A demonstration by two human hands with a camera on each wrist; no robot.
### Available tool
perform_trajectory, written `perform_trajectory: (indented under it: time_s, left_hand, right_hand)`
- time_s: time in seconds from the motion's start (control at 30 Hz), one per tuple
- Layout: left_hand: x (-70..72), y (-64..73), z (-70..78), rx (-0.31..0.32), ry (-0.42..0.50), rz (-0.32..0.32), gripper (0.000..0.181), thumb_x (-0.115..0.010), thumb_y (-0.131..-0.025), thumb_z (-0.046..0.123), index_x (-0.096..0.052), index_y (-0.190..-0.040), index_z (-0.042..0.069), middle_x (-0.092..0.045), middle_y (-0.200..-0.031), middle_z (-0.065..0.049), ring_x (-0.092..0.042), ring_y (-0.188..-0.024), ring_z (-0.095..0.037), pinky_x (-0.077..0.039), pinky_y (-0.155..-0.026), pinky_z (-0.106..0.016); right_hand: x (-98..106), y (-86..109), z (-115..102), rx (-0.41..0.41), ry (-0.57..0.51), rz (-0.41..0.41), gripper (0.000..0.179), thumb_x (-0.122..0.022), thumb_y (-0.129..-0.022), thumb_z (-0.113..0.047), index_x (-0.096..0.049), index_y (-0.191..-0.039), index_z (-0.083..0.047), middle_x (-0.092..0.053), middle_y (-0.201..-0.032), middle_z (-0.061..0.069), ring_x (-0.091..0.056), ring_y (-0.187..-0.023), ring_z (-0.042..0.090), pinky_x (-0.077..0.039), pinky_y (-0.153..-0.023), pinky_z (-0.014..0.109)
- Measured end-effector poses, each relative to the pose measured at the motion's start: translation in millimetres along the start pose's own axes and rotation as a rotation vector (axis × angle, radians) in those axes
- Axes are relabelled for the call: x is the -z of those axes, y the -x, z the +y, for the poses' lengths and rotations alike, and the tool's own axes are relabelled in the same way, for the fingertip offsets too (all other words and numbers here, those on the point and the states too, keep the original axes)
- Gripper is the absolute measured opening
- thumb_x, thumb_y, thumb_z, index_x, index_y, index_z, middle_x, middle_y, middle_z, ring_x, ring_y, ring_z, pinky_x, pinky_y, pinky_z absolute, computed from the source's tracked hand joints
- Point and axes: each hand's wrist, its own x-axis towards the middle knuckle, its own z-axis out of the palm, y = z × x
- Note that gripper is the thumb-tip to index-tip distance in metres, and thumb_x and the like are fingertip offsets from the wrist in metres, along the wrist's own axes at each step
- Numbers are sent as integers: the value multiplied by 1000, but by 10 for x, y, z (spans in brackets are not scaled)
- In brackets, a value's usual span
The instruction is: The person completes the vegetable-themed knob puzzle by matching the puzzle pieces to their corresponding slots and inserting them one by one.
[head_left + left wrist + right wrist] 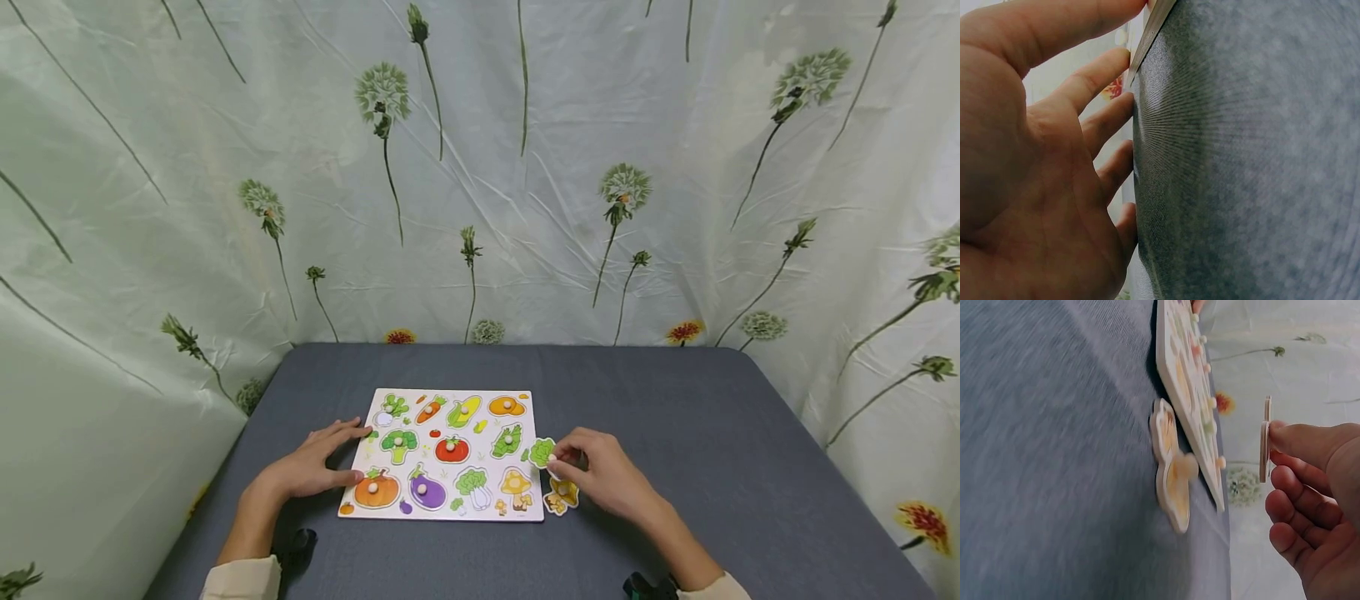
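Observation:
A white wooden knob puzzle board (442, 457) with vegetable pictures lies on the table. My left hand (318, 461) rests at its left edge, fingers spread and touching the side; in the left wrist view the thumb and fingers of that hand (1054, 144) meet the board's edge (1150, 40). My right hand (600, 471) pinches a green leafy-vegetable puzzle piece (541, 452), held up beside the board's right edge. Seen edge-on in the right wrist view, this piece (1265, 447) is raised off the table. Below it lies a yellow mushroom puzzle piece (562, 493) with a knob.
Knobbed pieces such as the tomato (452, 450), eggplant (427, 490) and pumpkin (377, 490) sit in the board. The bok choy (474, 487) and mushroom (516, 485) places show no knobs. A floral curtain (525, 208) hangs behind the grey table (675, 400).

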Motion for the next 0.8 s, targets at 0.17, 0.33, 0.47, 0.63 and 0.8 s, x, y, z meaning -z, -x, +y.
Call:
perform_trajectory:
  time_s: [0.17, 0.33, 0.47, 0.63, 0.8]
  left_hand:
    - [-11, -10, -13, 6, -1, 5, 81, -79, -86, 46, -48, -154, 15, -29, -167, -23, -13, -154, -55, -7, -117, -78]
    - [-18, -13, -30, -4, 4, 7, 81, -79, -86, 45, -48, -154, 14, -29, -167, -23, -13, -154, -56, -5, -117, -77]
    - [-19, -16, -45, -7, -1, 8, 82, -79, -86, 46, -48, -154, 14, -29, -167, -23, -13, -154, -56, -5, -117, -78]
    - [-18, -15, -42, -14, -1, 10, 81, -79, -86, 45, -48, -154, 13, -29, -167, -24, -13, -153, -57, -6, -117, -78]
    - [-21, -15, -34, -19, -4, 13, 81, -79, -86, 46, -48, -153, 13, -29, -167, -24, -14, -153, -57, -6, -117, -78]
  right_hand:
    - [-84, -71, -68, 28, -19, -2, 5, -80, -91, -28, -75, -92, -25, -63, -85, -14, -54, -72, -1, -47, -62, 21]
    - [-166, -128, -127, 44, -34, -13, 4, -81, -91, -27, -77, -91, -26, -64, -84, -15, -55, -72, -1, -47, -61, 21]
    - [-233, -162, -180, 57, -51, -24, 4, -80, -91, -27, -77, -91, -26, -65, -84, -15, -56, -72, -1, -47, -61, 21]
    - [-300, -205, -234, 80, -51, -36, 4, -79, -92, -28, -77, -90, -28, -64, -82, -16, -55, -71, 0, -47, -62, 21]
    - [-360, -238, -285, 105, -52, -50, 4, -79, -93, -27, -77, -89, -26, -64, -80, -16, -55, -70, 0, -47, -62, 21]
